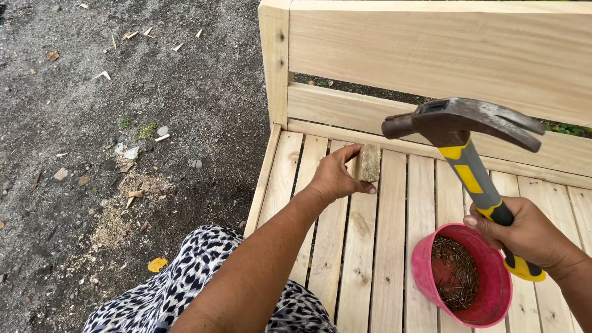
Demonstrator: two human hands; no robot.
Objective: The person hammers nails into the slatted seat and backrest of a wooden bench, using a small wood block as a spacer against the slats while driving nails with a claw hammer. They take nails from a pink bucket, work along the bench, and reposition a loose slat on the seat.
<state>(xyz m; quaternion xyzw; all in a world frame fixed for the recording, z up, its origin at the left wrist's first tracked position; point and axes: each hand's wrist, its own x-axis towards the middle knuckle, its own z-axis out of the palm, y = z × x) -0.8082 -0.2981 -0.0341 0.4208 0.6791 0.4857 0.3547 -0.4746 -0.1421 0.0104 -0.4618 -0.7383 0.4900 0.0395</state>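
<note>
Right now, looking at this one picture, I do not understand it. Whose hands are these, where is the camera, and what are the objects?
There is no machine here. A camera worn on a person's head looks down at that person's own two bare hands. The left hand holds a small rough block against the slats of a pale wooden bench. The right hand grips a claw hammer with a yellow and black handle, raised above the seat. On the seat stands a pink bowl of nails. Beside the bench is bare ground with wood chips.

The left hand (336, 176) is stretched forward, fingers (353, 152) pinched together. The right hand (527, 234) is raised beside it, fingers curled tight in a fist.
</note>
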